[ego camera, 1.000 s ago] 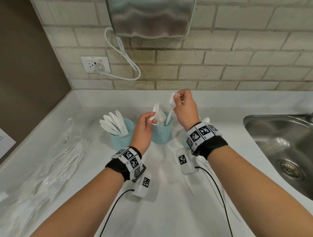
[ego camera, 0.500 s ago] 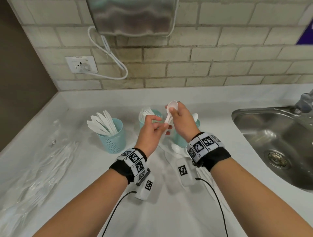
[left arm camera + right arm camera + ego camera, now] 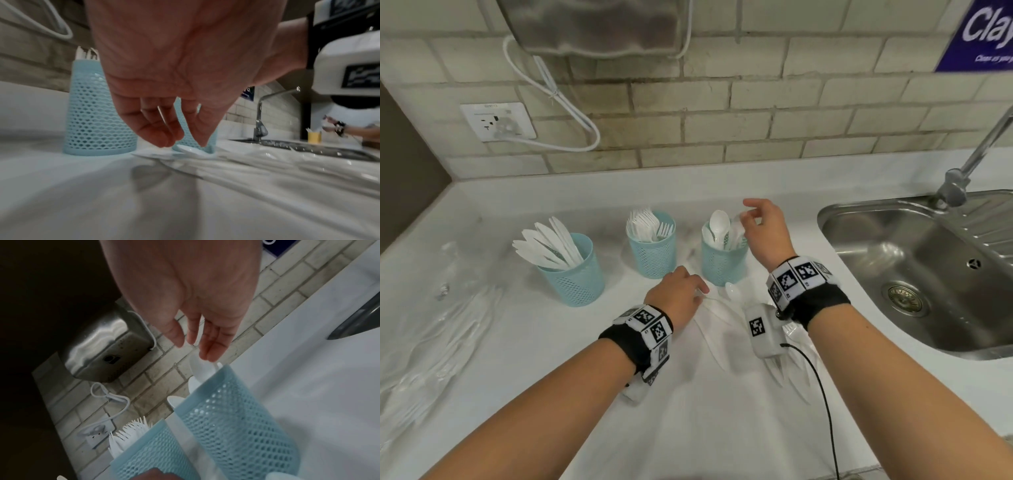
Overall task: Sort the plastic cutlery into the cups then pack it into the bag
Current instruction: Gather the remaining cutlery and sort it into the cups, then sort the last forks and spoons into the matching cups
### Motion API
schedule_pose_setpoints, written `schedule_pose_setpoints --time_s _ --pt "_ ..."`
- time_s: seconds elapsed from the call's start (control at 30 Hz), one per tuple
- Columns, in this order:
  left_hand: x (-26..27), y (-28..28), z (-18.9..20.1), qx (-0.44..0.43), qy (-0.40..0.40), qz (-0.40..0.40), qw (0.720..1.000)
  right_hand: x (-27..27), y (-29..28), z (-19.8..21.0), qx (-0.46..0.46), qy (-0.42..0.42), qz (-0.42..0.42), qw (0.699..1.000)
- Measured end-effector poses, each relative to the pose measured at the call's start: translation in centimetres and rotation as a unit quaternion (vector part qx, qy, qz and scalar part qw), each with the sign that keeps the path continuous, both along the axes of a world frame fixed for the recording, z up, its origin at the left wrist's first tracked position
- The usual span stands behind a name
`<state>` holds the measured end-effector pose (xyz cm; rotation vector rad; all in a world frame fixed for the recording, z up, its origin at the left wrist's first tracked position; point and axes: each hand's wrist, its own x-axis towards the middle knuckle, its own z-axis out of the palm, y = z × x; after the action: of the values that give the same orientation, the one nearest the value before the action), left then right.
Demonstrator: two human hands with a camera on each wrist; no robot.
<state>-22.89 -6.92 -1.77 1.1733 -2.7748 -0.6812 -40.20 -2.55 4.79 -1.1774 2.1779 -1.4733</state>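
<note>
Three teal mesh cups stand in a row: the knife cup (image 3: 571,274), the fork cup (image 3: 652,253) and the spoon cup (image 3: 722,263). My right hand (image 3: 744,214) hovers just above the spoon cup (image 3: 236,410) with relaxed, empty fingers; a white spoon (image 3: 197,366) stands in the cup under its fingertips. My left hand (image 3: 700,291) reaches down to the loose cutlery (image 3: 717,329) on the counter. Its straight fingertips (image 3: 164,142) touch a white spoon (image 3: 195,151) lying in front of the spoon cup.
A clear plastic bag (image 3: 431,325) lies crumpled at the counter's left. A steel sink (image 3: 928,274) with a tap (image 3: 962,171) is at the right. The brick wall carries a hand dryer (image 3: 592,24) and socket (image 3: 496,121). A yellow cup (image 3: 314,137) stands beyond the sink.
My right hand carried a spoon to the right-hand cup and let it go. My left hand came down from the fork cup to the loose cutlery on the counter.
</note>
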Motion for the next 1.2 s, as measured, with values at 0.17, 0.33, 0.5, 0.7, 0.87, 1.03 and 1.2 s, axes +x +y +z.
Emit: schedule_pose_setpoints --time_s 0.17,0.33,0.5,0.7,0.87,1.03,1.2 --pt "-1.0 0.4 -0.4 -0.047 -0.099 0.005 0.994 -0.5 3.9 -0.4 0.019 -0.012 -0.013 1.000" --pt "-1.2 0.4 -0.1 -0.028 -0.117 -0.031 0.992 -2.6 8.4 -1.9 0.083 0.003 -0.038 0.996" --pt "-1.5 1.7 0.3 -0.010 -0.117 -0.065 0.991 -4.4 11.8 -2.8 0.226 0.008 -0.046 0.973" --pt "-0.9 3.4 0.3 -0.026 -0.092 -0.030 0.995 -4.5 15.0 -3.8 0.485 0.044 -0.031 0.873" --pt "-0.3 3.5 0.4 0.036 -0.172 0.076 0.981 -3.0 15.9 -4.4 0.539 0.034 0.019 0.842" --pt "-0.2 4.3 0.7 0.087 -0.165 0.089 0.978 -2.1 15.4 -3.8 0.486 0.032 -0.009 0.873" --pt "-0.7 5.4 1.8 0.114 -0.161 0.075 0.978 0.9 13.7 -3.8 0.400 -0.044 0.037 0.915"
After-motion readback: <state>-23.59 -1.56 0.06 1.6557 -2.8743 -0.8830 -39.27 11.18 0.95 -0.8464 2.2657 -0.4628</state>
